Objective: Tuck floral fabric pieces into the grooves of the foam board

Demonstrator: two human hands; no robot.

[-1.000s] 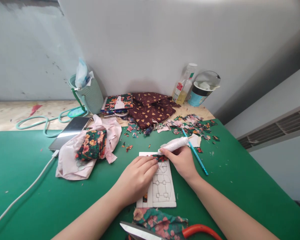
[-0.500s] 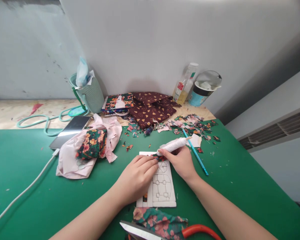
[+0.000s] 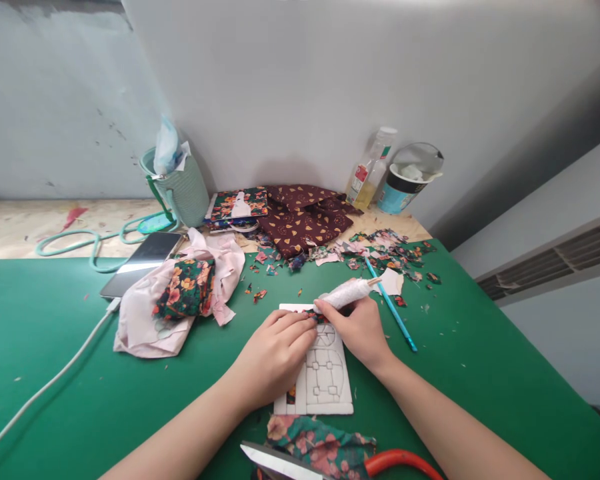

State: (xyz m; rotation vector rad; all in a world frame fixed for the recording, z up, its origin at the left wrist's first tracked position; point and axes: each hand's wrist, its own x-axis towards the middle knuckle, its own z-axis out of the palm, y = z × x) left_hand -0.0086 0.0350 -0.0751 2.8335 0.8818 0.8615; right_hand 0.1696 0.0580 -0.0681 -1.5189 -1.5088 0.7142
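A white board (image 3: 330, 390) with a drawn grid and curved lines lies on the green table. My left hand (image 3: 280, 353) rests over its left side, fingers laid flat and close together, fingertips by a strip of dark floral fabric (image 3: 321, 319). My right hand (image 3: 361, 330) is closed around a tool with a thick white-wrapped handle (image 3: 347, 293); a thin brown rod sticks out of its far end. The tool's working end is hidden near the board's top. Another bit of floral fabric (image 3: 291, 395) shows at the board's lower left.
Scissors with red handles (image 3: 403, 459) lie on green floral cloth (image 3: 320, 440) in front. A blue pencil (image 3: 393, 307) and fabric scraps (image 3: 390, 250) are at right. Pink and floral cloth (image 3: 187, 287), a phone (image 3: 143, 263), a basket (image 3: 183, 190), a bottle (image 3: 370, 173) and a tub (image 3: 400, 190) stand around.
The wrapped handle's far end has dipped and swung slightly toward me with my right hand. My left hand stays in place on the board.
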